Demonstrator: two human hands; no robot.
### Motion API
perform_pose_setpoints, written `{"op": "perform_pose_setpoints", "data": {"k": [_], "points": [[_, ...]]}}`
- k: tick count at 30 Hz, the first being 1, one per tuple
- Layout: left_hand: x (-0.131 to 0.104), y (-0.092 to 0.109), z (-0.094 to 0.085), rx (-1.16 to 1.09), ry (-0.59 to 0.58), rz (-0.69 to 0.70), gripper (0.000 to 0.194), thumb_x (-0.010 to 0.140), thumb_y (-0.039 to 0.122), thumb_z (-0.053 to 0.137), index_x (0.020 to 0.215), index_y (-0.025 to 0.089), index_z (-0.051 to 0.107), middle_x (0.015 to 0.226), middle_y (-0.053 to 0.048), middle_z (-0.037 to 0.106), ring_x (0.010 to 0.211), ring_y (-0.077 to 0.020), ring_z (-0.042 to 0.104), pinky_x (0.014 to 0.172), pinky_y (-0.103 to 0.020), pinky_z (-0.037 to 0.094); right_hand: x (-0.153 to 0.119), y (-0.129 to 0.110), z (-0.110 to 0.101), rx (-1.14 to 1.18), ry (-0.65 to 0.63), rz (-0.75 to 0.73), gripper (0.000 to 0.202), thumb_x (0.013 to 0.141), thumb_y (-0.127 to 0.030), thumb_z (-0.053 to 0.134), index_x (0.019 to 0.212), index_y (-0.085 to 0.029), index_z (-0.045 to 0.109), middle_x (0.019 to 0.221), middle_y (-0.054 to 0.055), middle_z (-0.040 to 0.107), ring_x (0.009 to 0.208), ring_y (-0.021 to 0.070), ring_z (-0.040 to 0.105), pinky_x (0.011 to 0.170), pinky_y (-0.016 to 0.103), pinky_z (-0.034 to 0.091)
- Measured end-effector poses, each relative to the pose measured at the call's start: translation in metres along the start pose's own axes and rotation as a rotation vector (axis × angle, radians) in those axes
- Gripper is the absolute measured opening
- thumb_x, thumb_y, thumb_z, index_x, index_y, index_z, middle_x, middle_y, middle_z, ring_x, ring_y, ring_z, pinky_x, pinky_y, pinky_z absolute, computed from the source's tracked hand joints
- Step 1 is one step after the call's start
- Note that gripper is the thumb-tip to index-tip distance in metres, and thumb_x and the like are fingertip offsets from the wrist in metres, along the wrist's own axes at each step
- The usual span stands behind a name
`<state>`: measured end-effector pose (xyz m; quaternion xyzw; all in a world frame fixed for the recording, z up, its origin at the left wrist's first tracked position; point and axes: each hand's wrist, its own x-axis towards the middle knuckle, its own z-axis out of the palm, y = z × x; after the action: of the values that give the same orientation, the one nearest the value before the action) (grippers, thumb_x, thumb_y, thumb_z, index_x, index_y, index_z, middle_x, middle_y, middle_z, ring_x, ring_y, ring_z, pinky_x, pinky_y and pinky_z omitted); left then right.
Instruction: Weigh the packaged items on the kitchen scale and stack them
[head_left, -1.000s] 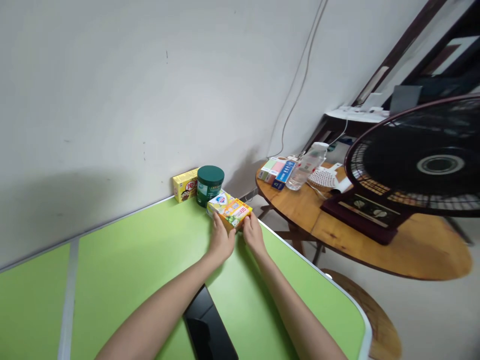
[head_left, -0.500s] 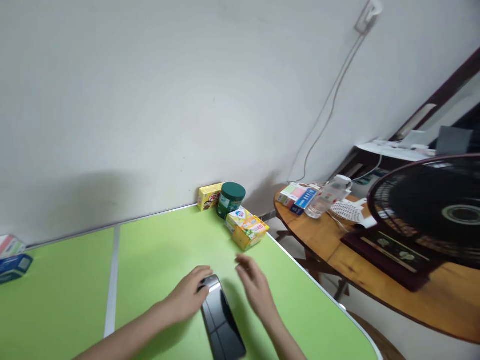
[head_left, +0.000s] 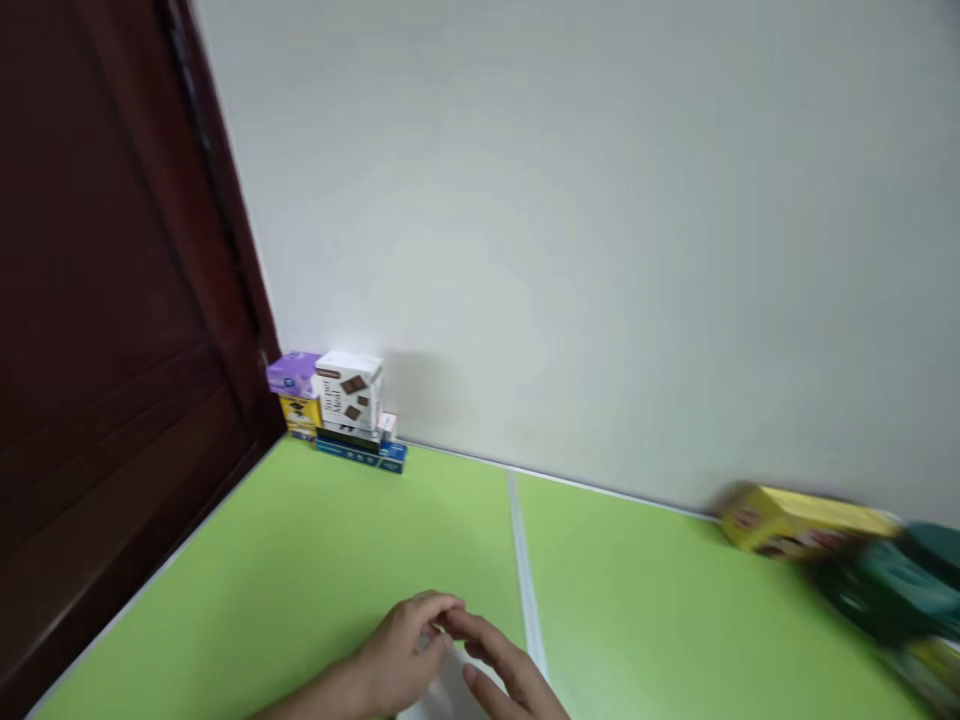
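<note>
My left hand is at the bottom middle, its fingers curled and its thumb bent around the top end of a flat smartphone. The phone's face looks pale and glossy here, and most of it is below the frame edge or behind the hands. My right hand arches over from the right with its fingers stretched and apart. Its fingertips meet or nearly meet those of the left hand. Both hands are low over the green tabletop, just left of its pale dividing strip.
At the back left corner stand a white chocolate box, a purple pack on a yellow box, and a blue flat box. A blurred yellow box and green jar are at right. A dark door borders the left.
My view has swung left. My hands and the phone have gone from the right panel to left of the strip. The right hand has closed in on the left.
</note>
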<state>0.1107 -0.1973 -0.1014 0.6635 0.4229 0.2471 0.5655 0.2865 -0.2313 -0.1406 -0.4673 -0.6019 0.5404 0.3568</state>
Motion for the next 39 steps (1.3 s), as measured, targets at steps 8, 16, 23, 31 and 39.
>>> {"op": "perform_pose_setpoints", "data": {"k": [8,16,23,31,39], "points": [[0.024,-0.058,-0.15,-0.116,0.527,0.031,0.043,0.079,0.014,0.051,0.121,0.019,0.055,0.125,-0.012,0.058,0.119,-0.0222,0.051,0.1,-0.042,0.04,0.156,-0.044,0.048,0.05,0.046,-0.053,0.041,0.082,-0.023,0.054,0.123,-0.023,0.055,0.126,0.012,0.059,0.117,0.0275,0.054,0.099,0.052,0.043],[0.102,-0.017,-0.237,0.481,0.76,0.394,0.056,0.075,0.011,0.045,0.131,0.018,0.045,0.14,-0.01,0.044,0.134,-0.0224,0.033,0.112,-0.043,0.024,0.301,-0.092,0.036,-0.433,0.373,-0.383,0.066,0.077,-0.019,0.049,0.14,-0.024,0.031,0.139,0.012,0.035,0.128,0.0306,0.039,0.102,0.053,0.038],[0.167,0.021,-0.283,0.712,1.113,0.229,0.073,0.064,0.003,0.049,0.135,0.001,0.032,0.146,-0.024,0.03,0.141,-0.0349,0.007,0.112,-0.055,0.012,0.35,-0.118,0.022,-0.631,0.42,-0.525,0.048,0.082,-0.028,0.051,0.13,-0.027,0.045,0.14,0.012,0.031,0.125,0.0323,0.042,0.098,0.052,0.042],[0.172,0.016,-0.255,0.577,0.906,0.413,0.067,0.068,0.001,0.043,0.133,0.013,0.038,0.138,-0.013,0.046,0.135,-0.024,0.032,0.113,-0.043,0.026,0.311,-0.088,0.002,-0.169,0.362,-0.408,0.048,0.083,-0.039,0.052,0.125,-0.024,0.035,0.135,0.015,0.04,0.113,0.0283,0.054,0.084,0.045,0.054],[0.097,0.038,-0.165,0.357,0.703,0.466,0.087,0.065,-0.004,0.041,0.145,0.02,0.017,0.152,-0.009,0.024,0.14,-0.0229,0.02,0.115,-0.043,0.017,0.191,-0.115,0.005,-0.191,0.442,-0.294,0.045,0.084,-0.029,0.048,0.128,-0.026,0.036,0.135,0.012,0.041,0.102,0.0234,0.059,0.055,0.025,0.053]]}}
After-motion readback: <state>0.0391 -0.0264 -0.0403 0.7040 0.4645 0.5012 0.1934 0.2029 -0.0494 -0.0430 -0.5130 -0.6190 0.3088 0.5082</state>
